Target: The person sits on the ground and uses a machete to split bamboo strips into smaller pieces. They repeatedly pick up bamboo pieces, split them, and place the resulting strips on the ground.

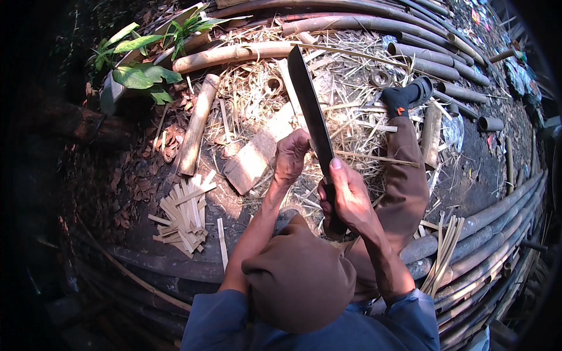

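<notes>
My right hand [345,193] is wrapped around the handle of a machete [313,108], its long dark blade pointing away and slightly left. Close to the blade's left side, my left hand [291,153] is closed in a pinch. A thin bamboo strip [374,158] runs from behind the blade toward my right leg and lines up with the left fingers, which appear to hold its end. The blade hides where strip and fingers meet. Beyond my left hand, a pale wooden block [252,161] lies on the ground.
Cut strips [184,213] lie piled at the left, near a bamboo log [199,126]. Shavings [351,117] cover the ground ahead. My right leg [404,169] stretches forward. Bamboo poles [486,222] line the right side, more poles [363,23] the far side. Leafy plants [140,64] grow far left.
</notes>
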`<move>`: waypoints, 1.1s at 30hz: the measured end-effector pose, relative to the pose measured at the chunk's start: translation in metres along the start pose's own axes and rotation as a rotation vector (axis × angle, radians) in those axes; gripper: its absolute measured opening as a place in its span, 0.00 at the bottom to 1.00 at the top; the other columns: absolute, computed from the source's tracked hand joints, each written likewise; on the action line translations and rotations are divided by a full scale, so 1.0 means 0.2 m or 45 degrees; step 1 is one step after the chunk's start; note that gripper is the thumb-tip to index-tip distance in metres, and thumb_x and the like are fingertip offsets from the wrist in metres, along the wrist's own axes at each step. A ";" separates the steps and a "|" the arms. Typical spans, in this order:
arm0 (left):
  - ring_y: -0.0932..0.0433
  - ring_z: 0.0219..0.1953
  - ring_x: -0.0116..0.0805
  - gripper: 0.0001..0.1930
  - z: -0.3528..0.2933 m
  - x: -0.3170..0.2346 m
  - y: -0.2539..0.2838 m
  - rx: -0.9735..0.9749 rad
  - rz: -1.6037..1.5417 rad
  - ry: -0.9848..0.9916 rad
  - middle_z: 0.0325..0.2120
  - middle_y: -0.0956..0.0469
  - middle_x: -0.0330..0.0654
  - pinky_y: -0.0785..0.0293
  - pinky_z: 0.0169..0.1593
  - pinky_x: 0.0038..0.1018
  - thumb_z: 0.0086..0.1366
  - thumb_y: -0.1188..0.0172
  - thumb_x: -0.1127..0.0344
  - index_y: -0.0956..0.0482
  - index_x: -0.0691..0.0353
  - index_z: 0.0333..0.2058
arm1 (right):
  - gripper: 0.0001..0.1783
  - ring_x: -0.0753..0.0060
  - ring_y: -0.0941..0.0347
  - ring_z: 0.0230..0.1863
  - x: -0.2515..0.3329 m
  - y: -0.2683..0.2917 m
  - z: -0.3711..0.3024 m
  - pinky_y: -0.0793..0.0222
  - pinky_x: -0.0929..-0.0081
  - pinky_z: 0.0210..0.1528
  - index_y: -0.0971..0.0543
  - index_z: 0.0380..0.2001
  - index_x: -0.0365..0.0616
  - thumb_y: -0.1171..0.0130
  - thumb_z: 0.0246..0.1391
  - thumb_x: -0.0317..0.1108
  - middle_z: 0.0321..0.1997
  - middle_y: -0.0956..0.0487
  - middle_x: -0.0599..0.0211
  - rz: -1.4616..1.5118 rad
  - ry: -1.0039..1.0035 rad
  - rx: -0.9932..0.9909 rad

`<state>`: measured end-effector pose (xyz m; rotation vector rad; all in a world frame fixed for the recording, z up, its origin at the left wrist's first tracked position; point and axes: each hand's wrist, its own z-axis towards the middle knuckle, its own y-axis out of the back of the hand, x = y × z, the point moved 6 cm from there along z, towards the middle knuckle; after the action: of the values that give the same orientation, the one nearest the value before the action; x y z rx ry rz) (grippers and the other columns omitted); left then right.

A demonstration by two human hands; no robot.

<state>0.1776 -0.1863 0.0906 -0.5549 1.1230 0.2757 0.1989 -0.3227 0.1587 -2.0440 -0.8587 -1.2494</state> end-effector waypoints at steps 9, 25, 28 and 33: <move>0.34 0.26 0.18 0.23 -0.01 0.04 0.02 0.006 0.092 0.012 0.23 0.26 0.31 0.37 0.32 0.19 0.69 0.50 0.45 0.24 0.61 0.29 | 0.24 0.85 0.42 0.17 -0.01 0.01 0.02 0.43 0.80 0.19 0.32 0.58 0.41 0.65 0.71 0.45 0.17 0.37 0.78 -0.103 0.119 0.012; 0.37 0.28 0.19 0.26 0.00 0.00 0.01 -0.026 0.032 0.034 0.24 0.32 0.30 0.40 0.34 0.20 0.69 0.54 0.41 0.26 0.61 0.28 | 0.22 0.76 0.35 0.24 0.15 -0.05 -0.02 0.34 0.74 0.33 0.34 0.62 0.45 0.60 0.69 0.39 0.21 0.31 0.63 -0.564 0.468 -0.214; 0.37 0.28 0.20 0.25 0.03 0.00 0.02 -0.040 -0.009 0.030 0.23 0.32 0.31 0.40 0.34 0.22 0.69 0.52 0.42 0.26 0.60 0.27 | 0.23 0.63 0.27 0.29 0.18 -0.05 -0.01 0.31 0.69 0.40 0.37 0.64 0.47 0.60 0.69 0.38 0.31 0.25 0.54 -0.617 0.360 -0.135; 0.29 0.28 0.22 0.27 0.03 -0.04 0.07 -0.102 -0.015 -0.009 0.23 0.28 0.35 0.33 0.34 0.21 0.67 0.48 0.42 0.25 0.63 0.24 | 0.23 0.67 0.28 0.27 0.14 -0.09 0.01 0.31 0.70 0.39 0.37 0.64 0.47 0.60 0.68 0.36 0.29 0.24 0.52 -0.585 0.483 -0.161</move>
<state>0.1725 -0.1713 0.0953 -0.6307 1.1056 0.3136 0.1961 -0.3049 0.1858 -1.6613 -1.1181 -1.9077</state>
